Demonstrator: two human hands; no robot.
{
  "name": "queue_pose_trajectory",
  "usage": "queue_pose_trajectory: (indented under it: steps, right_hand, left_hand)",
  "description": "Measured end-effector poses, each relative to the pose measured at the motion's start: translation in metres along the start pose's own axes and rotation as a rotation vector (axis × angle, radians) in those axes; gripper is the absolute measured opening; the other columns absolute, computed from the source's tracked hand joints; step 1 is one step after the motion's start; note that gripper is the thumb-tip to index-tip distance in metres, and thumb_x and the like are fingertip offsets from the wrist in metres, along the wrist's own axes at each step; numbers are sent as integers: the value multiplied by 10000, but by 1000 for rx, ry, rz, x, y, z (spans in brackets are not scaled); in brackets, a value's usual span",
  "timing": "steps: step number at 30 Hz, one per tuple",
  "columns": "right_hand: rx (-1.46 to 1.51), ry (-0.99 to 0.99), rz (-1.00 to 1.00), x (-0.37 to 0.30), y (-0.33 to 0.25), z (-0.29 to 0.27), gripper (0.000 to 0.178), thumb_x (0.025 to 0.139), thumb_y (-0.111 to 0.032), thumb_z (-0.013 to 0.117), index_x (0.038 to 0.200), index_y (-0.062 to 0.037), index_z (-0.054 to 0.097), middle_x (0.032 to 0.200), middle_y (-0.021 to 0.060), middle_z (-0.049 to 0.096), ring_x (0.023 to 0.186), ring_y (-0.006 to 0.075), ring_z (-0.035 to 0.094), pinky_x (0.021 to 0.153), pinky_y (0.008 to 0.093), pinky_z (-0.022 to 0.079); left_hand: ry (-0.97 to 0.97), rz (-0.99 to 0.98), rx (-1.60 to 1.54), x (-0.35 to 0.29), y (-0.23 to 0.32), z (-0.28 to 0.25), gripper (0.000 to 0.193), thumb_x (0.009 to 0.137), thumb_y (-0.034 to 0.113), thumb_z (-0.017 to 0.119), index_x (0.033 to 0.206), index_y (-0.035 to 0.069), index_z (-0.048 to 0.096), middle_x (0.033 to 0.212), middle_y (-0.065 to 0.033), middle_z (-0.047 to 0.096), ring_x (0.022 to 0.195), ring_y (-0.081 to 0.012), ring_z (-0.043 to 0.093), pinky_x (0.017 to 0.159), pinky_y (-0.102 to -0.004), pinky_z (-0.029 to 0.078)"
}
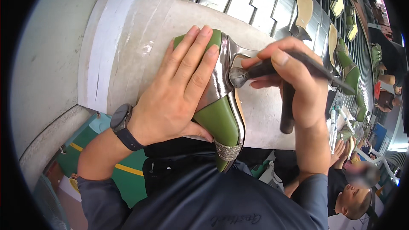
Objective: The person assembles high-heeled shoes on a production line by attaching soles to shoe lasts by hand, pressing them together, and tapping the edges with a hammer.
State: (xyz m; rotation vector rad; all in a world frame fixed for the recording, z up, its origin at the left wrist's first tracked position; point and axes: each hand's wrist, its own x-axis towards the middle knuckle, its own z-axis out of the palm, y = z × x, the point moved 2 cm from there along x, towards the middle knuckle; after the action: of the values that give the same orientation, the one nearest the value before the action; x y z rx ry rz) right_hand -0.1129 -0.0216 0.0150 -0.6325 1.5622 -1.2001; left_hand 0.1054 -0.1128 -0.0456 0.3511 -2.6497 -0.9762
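Note:
A green high-heeled shoe (pixel 219 117) with a silver metallic band and a glittering strip near its pointed toe lies on its side on the pale work surface (pixel 140 51). My left hand (pixel 174 85), with a dark watch at the wrist, holds it down, fingers spread across the heel end and thumb along the upper. In my right hand (pixel 298 72) is a dark shoemaker's hammer (pixel 287 113), gripped close to the head. Its rounded face meets the sole edge near the metallic heel; whether it touches cannot be made out.
Beyond the work surface runs a slatted metal conveyor (pixel 255 4) carrying several shoes and soles, including a tan sole (pixel 303 8) and a green shoe (pixel 348 68). A grey panel (pixel 51 59) stands at left. At the right, a person (pixel 349 196) sits close by.

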Motion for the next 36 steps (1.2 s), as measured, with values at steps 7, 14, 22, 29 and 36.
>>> queue_pose_trajectory:
  steps: [7,14,22,29,36]
  right_hand:
    - [-34,23,-49,-2,4,5,315,1000,-271,695,1092,30,697,976,135,789,863,188,762,778,297,614]
    - [283,38,-7,-13,48,-6,332,1019,-293,630,1152,11,655,1065,213,770,917,278,777,857,370,630]
    - [117,-30,-46,-16,35,-7,302,997,-266,636,1093,19,667,1042,214,775,916,249,768,823,356,632]
    - [-459,-135,-104,-9,-5,2,368,933,-312,656,1054,36,668,1020,227,781,894,250,769,789,337,612]
    - [-187,109,-254,-25,4,-4,288,1031,-261,644,1096,13,704,1035,145,786,939,198,760,831,317,608]
  left_hand:
    - [31,14,65,-1,-3,3,1543,426,476,990,1645,-54,206,1706,-300,201,1573,-499,234,1262,-611,282]
    - [89,65,103,-4,-6,4,1580,405,415,1024,1666,-12,173,1707,-280,215,1575,-478,245,1272,-570,289]
    - [57,1,63,-6,-5,3,1526,421,497,988,1639,-46,245,1705,-279,234,1564,-477,273,1247,-604,312]
    - [33,16,59,-6,-6,2,1495,534,653,921,1653,-36,208,1701,-310,216,1555,-525,263,1273,-574,266]
    - [61,14,99,-9,-9,-1,1534,434,477,1000,1651,-30,215,1706,-274,230,1567,-473,268,1259,-578,303]
